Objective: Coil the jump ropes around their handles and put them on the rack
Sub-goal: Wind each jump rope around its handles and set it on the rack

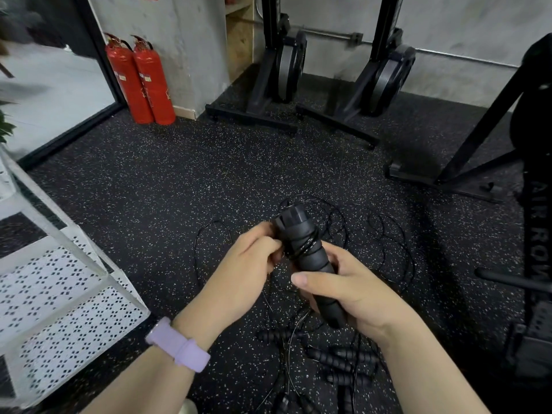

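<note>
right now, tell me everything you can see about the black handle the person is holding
The handle is black, matte and ribbed, foam-like along its grip, with a notched hard cap at its far end. It is held above the speckled floor, tilted, cap pointing away and up-left. A few turns of thin black rope wrap its upper part. The right hand grips its lower half, thumb across the front; the left hand pinches the rope beside the wraps. It may be two handles held together; I cannot tell.

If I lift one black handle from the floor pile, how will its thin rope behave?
Probably floppy: the thin rope lies in loose loops. It may snag, since the handles on the floor lie crossed by several strands. The ridged grips likely resist slipping.
</note>
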The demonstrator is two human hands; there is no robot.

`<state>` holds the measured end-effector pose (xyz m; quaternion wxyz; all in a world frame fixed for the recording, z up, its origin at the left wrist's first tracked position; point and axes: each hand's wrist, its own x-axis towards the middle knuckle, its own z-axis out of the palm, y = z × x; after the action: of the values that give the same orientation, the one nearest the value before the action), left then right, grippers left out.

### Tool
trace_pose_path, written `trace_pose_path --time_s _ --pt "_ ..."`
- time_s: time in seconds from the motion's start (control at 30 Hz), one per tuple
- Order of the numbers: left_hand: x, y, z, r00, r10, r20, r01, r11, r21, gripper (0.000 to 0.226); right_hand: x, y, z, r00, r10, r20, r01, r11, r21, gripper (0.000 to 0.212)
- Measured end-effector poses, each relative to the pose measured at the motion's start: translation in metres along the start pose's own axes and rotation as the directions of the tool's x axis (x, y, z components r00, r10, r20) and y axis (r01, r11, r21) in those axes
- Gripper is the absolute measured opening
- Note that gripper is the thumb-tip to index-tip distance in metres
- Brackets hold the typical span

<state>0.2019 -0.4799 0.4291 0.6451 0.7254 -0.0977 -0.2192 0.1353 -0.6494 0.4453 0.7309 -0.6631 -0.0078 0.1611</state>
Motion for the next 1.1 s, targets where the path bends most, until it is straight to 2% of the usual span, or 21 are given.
trace_pose_path --time_s 0.07,0.17,0.23,0.3,0.4,0.47,0.53,0.6,0.67,0.73,0.87,0.93,1.0,1.1 --pt "0.0 0.0 0.001 0.999 -0.035 0.027 0.037 0.997 -0.067 0.028 0.001 0.001 0.001 1.0 -0.009 -0.013 0.009 1.0 -0.01 0.022" --pt "-0.005 0.001 0.0 0.999 -0.03 0.041 0.031 0.999 -0.028 0.035 0.003 0.004 0.004 0.999 -0.009 -0.031 0.009 1.0 -0.011 0.021" --pt "-0.008 0.005 -0.002 0.998 -0.005 0.067 0.005 1.0 -0.005 0.046 0.003 0.008 0.005 0.995 0.012 -0.095 -0.012 1.0 -0.001 0.033" --pt "-0.013 0.007 0.0 0.996 0.029 0.08 -0.036 0.995 0.093 0.055 0.006 0.011 0.005 0.985 0.018 -0.17 -0.024 0.999 -0.038 0.052" --pt "-0.016 0.007 0.007 0.999 0.044 0.021 -0.048 0.959 0.278 0.07 0.008 0.015 0.008 0.981 -0.008 -0.195 -0.014 0.994 -0.109 0.074" --pt "-0.016 0.007 0.01 0.999 0.042 -0.004 -0.039 0.953 0.302 0.074 0.01 0.014 0.012 0.981 -0.054 -0.187 0.028 0.99 -0.142 0.063" --pt "-0.015 0.009 0.009 1.0 0.023 -0.019 -0.017 0.962 0.272 0.07 0.01 0.011 0.016 0.978 -0.107 -0.178 0.078 0.984 -0.162 0.046" --pt "-0.015 0.011 0.008 0.999 -0.009 -0.039 0.018 0.972 0.232 0.052 0.011 0.01 0.017 0.977 -0.137 -0.164 0.109 0.979 -0.17 0.043" --pt "-0.017 0.015 0.008 0.992 -0.084 -0.094 0.101 0.977 0.188 0.045 0.012 0.01 0.018 0.979 -0.154 -0.136 0.119 0.965 -0.234 0.049" --pt "-0.016 0.015 0.007 0.978 -0.158 -0.138 0.181 0.967 0.177 0.053 0.013 0.013 0.023 0.976 -0.169 -0.141 0.113 0.935 -0.336 0.062" --pt "-0.014 0.016 0.004 0.962 -0.189 -0.198 0.218 0.967 0.135 0.05 0.013 0.017 0.03 0.959 -0.179 -0.219 0.059 0.885 -0.463 0.074" --pt "-0.013 0.016 0.002 0.972 -0.167 -0.167 0.187 0.976 0.112 0.045 0.01 0.014 0.023 0.976 -0.128 -0.177 0.044 0.909 -0.414 0.079" --pt "-0.013 0.014 -0.001 0.986 -0.127 -0.109 0.137 0.987 0.089 0.042 0.005 0.007 0.012 0.995 -0.067 -0.079 0.044 0.966 -0.256 0.08" --pt "-0.013 0.01 -0.007 0.983 -0.159 -0.095 0.161 0.987 0.01 0.064 -0.001 0.003 0.003 0.997 0.045 0.061 -0.043 0.998 -0.047 0.07"
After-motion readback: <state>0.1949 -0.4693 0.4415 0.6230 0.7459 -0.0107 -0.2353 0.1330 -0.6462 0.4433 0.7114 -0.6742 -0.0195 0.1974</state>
